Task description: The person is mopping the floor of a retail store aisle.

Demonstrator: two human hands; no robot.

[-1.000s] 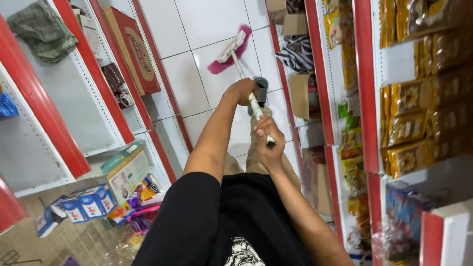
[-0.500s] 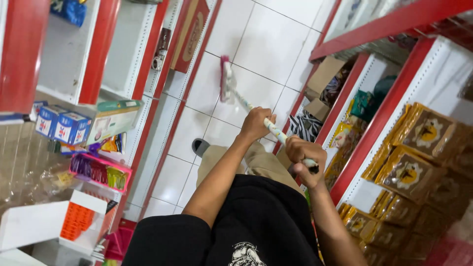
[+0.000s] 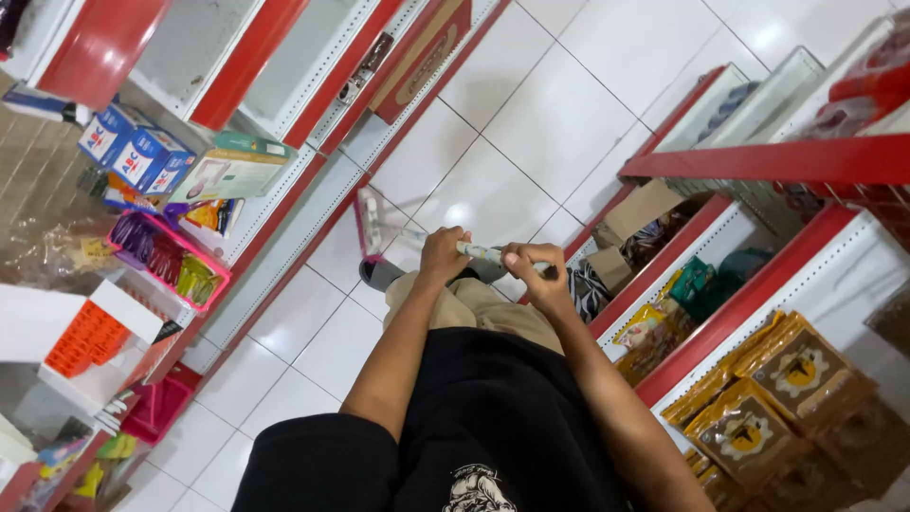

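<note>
Both my hands grip the pale handle (image 3: 483,252) of a floor mop. My left hand (image 3: 444,254) holds it lower down, my right hand (image 3: 536,273) holds the upper end. The mop's pink-edged flat head (image 3: 368,223) rests on the white tiled floor (image 3: 531,123) just ahead of my grey shoe (image 3: 381,275). I wear a black shirt and tan trousers, seen from above in a tilted view.
Red-and-white shop shelves line both sides of the aisle. The left shelf (image 3: 246,66) carries blue boxes (image 3: 133,156) and a pink basket (image 3: 171,261). The right shelf (image 3: 758,294) holds gold snack packs (image 3: 777,389) and cardboard boxes (image 3: 645,209).
The mop head has come back along the floor toward my foot, and both hands have drawn closer to my body. The camera view has tilted and swung left.
</note>
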